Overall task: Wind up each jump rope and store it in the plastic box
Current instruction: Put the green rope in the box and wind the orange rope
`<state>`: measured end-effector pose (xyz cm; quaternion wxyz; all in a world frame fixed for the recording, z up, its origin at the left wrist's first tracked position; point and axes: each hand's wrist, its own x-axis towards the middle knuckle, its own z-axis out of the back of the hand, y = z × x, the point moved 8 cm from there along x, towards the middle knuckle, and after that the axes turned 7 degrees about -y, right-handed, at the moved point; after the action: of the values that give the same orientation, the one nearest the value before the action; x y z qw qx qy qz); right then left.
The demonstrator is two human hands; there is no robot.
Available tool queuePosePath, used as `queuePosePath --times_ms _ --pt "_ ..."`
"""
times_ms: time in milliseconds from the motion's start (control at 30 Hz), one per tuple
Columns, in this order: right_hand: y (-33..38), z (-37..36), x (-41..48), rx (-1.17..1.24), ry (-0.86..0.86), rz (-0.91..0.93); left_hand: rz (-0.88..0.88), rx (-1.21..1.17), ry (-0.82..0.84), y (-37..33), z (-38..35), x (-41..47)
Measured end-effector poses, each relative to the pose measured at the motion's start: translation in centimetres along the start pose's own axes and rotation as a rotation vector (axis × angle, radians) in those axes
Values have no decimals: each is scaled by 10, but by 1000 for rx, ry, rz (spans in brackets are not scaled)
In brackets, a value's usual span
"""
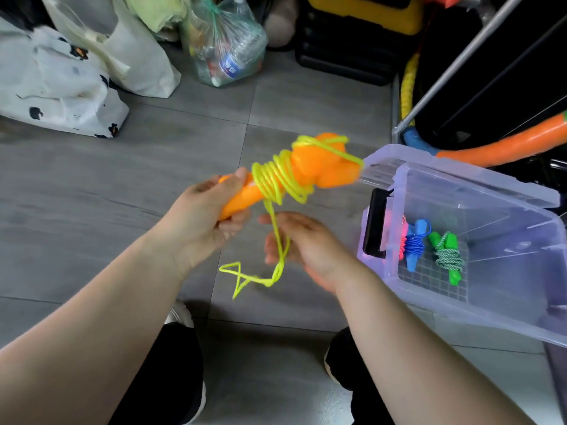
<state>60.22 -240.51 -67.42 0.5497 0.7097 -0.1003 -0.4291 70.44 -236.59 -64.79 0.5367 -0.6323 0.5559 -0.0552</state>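
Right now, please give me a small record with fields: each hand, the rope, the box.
left hand: grips the orange handles
right hand: yellow cord runs across its fingers; grip unclear, blurred
cord state: partly wound round the handles, tail hangs loose
plastic box: open, at the right
in box: pink rope, blue rope, green rope, all wound

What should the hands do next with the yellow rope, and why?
Probably the right hand should loop the loose tail it holds once more round the orange handles that the left hand grips. Many coils are on, but this tail hangs free, so the rope isn't ready for the plastic box.
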Motion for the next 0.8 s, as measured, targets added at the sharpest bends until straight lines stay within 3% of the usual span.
queuePosePath --times_ms 133,300,433,567,667,800 --pt "-15 -31 -8 -387 105 -43 -104 18 -351 -14 33 4" --pt "3 -38 -8 -651 42 93 -393 672 -541 -39 44 -5" --pt "23 -39 -15 -885 41 240 -505 1013 -500 -44 36 -9" --pt "37 -32 -19 -1014 -7 345 -425 1327 -387 -31 30 -5" --pt "45 -16 -17 -979 -62 364 -347 1324 -188 -18 23 -3" --pt "51 7 -16 -789 -108 355 -218 1143 7 -10 17 -2"
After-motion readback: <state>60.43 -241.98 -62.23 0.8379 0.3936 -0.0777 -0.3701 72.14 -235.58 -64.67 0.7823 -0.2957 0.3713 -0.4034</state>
